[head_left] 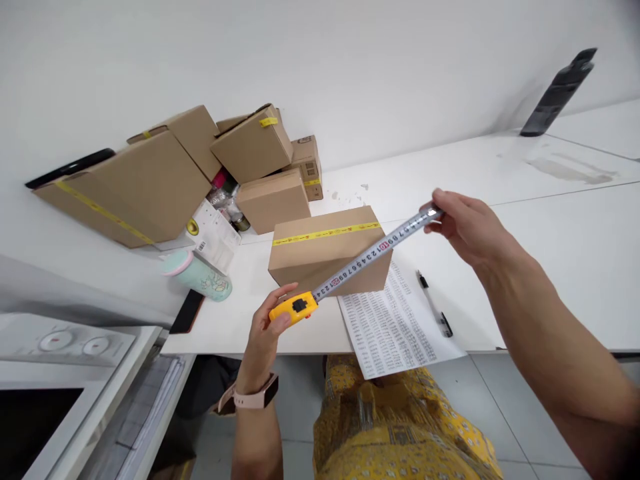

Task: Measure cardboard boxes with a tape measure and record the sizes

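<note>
My left hand (270, 320) is closed around the yellow case of a tape measure (294, 308) near the table's front edge. Its metal blade (373, 255) is pulled out up and to the right, across the front of a cardboard box (325, 248) sealed with yellow tape. My right hand (463, 223) pinches the blade's end tip above the table, just right of the box. The box rests on the white table (550, 267), partly on a printed sheet (395, 327).
A pile of several cardboard boxes (165, 173) leans against the wall at back left, with a mint tumbler (197, 273) and a dark phone (186, 312) beside it. A pen (434, 303) lies right of the sheet. A dark flat object (557, 93) stands at back right.
</note>
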Demonstrator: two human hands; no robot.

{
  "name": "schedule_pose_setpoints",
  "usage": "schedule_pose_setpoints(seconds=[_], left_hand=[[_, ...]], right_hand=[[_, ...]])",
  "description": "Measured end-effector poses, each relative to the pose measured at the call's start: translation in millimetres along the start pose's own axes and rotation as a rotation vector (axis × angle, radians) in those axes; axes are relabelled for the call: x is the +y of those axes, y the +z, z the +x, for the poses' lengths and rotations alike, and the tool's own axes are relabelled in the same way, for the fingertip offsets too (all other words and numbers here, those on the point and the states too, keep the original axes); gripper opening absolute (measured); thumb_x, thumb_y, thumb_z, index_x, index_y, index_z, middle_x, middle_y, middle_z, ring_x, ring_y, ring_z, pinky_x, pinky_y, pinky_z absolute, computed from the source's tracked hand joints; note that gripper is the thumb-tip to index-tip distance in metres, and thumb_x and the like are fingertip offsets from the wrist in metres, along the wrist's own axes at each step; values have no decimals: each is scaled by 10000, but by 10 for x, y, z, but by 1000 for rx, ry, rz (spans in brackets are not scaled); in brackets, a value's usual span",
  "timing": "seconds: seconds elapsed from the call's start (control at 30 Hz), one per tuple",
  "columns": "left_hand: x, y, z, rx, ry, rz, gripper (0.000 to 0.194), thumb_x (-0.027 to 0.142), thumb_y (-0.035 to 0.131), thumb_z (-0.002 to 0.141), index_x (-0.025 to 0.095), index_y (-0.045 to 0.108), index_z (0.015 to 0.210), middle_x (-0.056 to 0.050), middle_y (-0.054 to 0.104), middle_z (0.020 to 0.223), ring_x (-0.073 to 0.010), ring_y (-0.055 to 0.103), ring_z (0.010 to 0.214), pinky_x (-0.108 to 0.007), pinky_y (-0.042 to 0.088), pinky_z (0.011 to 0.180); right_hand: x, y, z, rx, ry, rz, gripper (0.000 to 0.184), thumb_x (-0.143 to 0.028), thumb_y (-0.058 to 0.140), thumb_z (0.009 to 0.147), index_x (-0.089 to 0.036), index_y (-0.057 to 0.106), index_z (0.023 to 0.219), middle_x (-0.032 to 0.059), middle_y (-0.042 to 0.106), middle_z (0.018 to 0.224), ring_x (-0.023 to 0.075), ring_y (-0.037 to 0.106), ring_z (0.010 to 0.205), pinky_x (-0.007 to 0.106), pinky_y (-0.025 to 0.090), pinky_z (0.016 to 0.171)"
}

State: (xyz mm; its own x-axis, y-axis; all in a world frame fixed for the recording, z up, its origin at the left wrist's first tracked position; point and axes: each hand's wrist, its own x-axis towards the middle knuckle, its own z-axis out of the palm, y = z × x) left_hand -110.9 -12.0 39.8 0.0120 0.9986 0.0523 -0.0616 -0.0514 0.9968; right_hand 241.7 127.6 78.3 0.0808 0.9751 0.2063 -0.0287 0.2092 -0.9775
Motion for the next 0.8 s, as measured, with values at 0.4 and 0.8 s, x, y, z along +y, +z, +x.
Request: schedule_pose_setpoints(seconds=[0.4,0.8], left_hand=[[405,-549,413,131,50,43,731,430,830,707,186,555,1339,-126,654,1255,-243,684,995,-301,526,814],[-343,-587,91,-86,-38,86,622,370,878,615,237,654,1180,-113,386,1562,-182,620,863,-298,503,720]], right_hand=[[220,550,435,-63,-12,-72,440,-616,633,871,-213,575,705,52,643,805,184,613,807,320,544,735],[852,318,-971,97,-10,-206,390,-599,524,938,-225,588,845,103,594,1383,263,632,1088,369,510,839]])
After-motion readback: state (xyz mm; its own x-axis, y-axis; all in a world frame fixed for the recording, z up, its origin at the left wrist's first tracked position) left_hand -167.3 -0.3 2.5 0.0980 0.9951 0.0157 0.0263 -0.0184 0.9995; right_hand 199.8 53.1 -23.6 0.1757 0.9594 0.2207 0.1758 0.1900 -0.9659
